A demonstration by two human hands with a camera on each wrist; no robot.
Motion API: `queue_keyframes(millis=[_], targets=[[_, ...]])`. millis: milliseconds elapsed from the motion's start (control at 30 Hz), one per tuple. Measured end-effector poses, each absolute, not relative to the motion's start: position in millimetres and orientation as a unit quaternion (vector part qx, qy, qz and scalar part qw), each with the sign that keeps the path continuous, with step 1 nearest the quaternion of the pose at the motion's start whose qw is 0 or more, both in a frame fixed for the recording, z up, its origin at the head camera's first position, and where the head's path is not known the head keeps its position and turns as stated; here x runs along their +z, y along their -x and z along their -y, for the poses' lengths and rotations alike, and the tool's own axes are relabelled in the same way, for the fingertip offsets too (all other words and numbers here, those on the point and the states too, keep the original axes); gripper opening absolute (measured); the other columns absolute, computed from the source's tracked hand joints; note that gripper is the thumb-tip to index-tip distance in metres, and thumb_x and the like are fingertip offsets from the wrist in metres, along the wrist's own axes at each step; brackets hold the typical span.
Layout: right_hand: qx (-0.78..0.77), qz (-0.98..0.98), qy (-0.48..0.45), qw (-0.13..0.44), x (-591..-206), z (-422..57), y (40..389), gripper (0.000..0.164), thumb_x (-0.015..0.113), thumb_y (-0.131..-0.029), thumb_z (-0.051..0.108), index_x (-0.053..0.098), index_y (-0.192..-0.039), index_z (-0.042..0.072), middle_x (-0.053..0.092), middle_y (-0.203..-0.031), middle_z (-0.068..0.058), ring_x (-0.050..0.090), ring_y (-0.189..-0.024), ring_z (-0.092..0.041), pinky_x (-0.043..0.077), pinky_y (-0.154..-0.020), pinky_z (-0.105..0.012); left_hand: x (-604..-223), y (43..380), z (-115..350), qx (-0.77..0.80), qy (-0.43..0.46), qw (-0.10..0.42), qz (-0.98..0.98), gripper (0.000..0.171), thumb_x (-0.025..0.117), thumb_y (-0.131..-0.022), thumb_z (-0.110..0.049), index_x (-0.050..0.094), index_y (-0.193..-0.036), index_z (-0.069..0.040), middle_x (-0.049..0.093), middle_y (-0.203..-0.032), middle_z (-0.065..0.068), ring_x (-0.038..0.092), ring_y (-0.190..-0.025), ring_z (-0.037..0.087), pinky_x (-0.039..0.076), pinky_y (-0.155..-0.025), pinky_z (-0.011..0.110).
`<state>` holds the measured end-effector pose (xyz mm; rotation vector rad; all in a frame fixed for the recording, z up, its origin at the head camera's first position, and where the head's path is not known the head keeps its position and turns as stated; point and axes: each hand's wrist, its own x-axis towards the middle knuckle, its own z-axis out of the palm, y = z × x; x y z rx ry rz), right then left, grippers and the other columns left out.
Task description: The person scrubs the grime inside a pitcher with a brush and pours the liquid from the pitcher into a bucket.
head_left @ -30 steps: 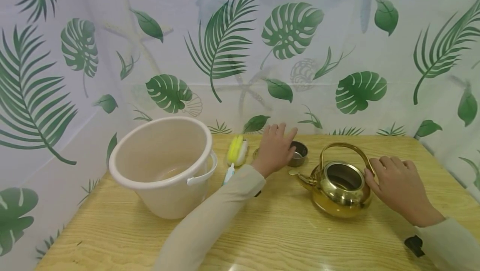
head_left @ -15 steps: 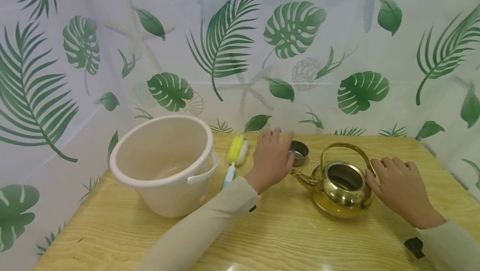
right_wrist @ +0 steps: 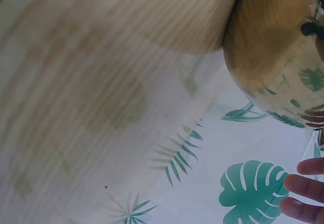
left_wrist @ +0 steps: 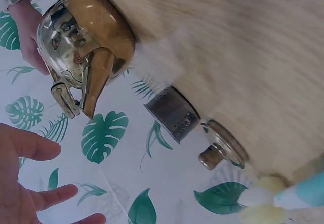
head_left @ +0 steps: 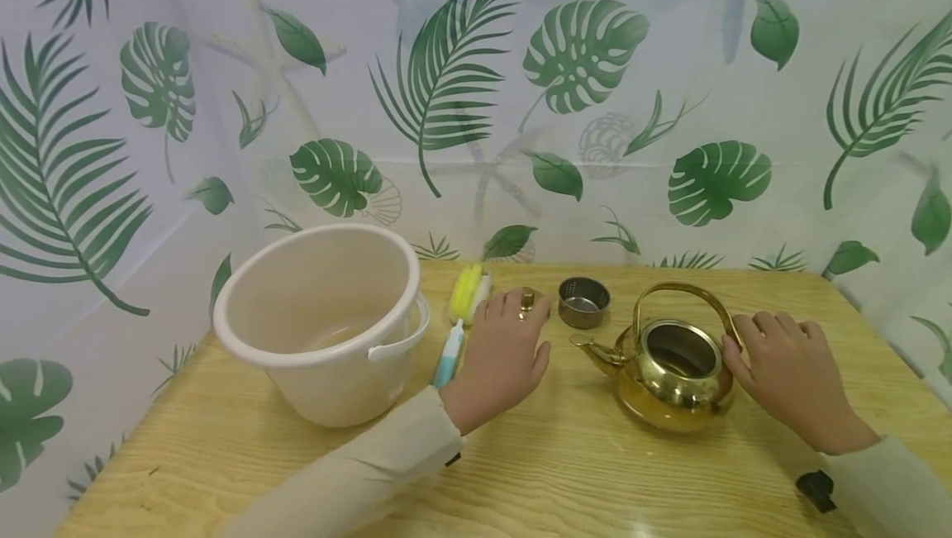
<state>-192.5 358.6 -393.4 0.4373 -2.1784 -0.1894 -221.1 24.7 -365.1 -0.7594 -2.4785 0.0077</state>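
Note:
My left hand (head_left: 504,360) is over the middle of the table with fingers spread and nothing held. In the head view its fingers overlap a small brass lid (left_wrist: 228,140) with a knob (head_left: 526,300). A sponge brush (head_left: 467,290) with a yellow and white head and a teal handle lies just left of that hand. My right hand (head_left: 796,373) holds the handle (head_left: 687,286) of a shiny brass kettle (head_left: 669,406) at its right side, thumb in front. The kettle stands upright and uncovered, spout to the left. Behind the spout sits a perforated metal strainer (head_left: 583,312).
A large cream bucket (head_left: 335,389), its handle hanging on the right side, stands at the left of the wood-grain table (head_left: 565,480). Leaf-printed cloth (head_left: 461,216) hangs behind the table and along its sides.
My left hand has drawn back from beside the strainer, moving left and nearer to me, so the strainer and the lid's knob show. My right hand and the kettle stay in place.

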Motion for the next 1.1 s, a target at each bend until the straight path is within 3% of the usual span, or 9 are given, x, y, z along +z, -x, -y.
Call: queue_keyframes(millis=[300, 600, 767, 1100], targets=[[-0.074, 0.877, -0.177, 0.44, -394, -358, 192, 0.062, 0.021, -0.099, 0.043, 0.06, -0.087, -0.005, 0.06, -0.07, -0.021, 0.056, -0.062, -0.037, 0.043, -0.056, -0.053, -375, 216, 4, 0.005, 0.25, 0.254, 0.934, 0.05, 0.064, -0.084, -0.037, 0.052, -0.128, -0.016, 0.057, -0.115, 0.012, 0.055, -0.095, 0.026, 0.047, -0.081, 0.038], [-0.085, 0.882, -0.174, 0.43, -392, -360, 190, 0.07, 0.015, -0.099, 0.046, 0.06, -0.089, -0.006, 0.061, -0.071, -0.022, 0.057, -0.061, -0.038, 0.043, -0.055, -0.054, -396, 220, 22, 0.006, 0.229, 0.23, 0.946, 0.048, 0.068, -0.082, -0.034, 0.053, -0.122, -0.012, 0.057, -0.105, 0.013, 0.054, -0.088, 0.027, 0.046, -0.069, 0.036], [-0.083, 0.882, -0.174, 0.43, -391, -360, 190, 0.064, 0.019, -0.098, 0.043, 0.059, -0.088, -0.006, 0.06, -0.071, -0.022, 0.056, -0.061, -0.038, 0.042, -0.054, -0.053, -405, 223, 28, 0.003, 0.213, 0.205, 0.955, 0.046, 0.069, -0.081, -0.033, 0.053, -0.117, -0.01, 0.057, -0.105, 0.015, 0.053, -0.081, 0.026, 0.044, -0.06, 0.033], [-0.087, 0.88, -0.178, 0.433, -391, -359, 193, 0.059, 0.022, -0.096, 0.04, 0.058, -0.087, -0.006, 0.059, -0.07, -0.023, 0.056, -0.061, -0.038, 0.041, -0.053, -0.052, -410, 225, 34, 0.032, 0.193, 0.149, 0.969, 0.039, 0.067, -0.083, -0.035, 0.048, -0.107, -0.009, 0.053, -0.084, 0.01, 0.052, -0.068, 0.021, 0.039, -0.05, 0.027]])
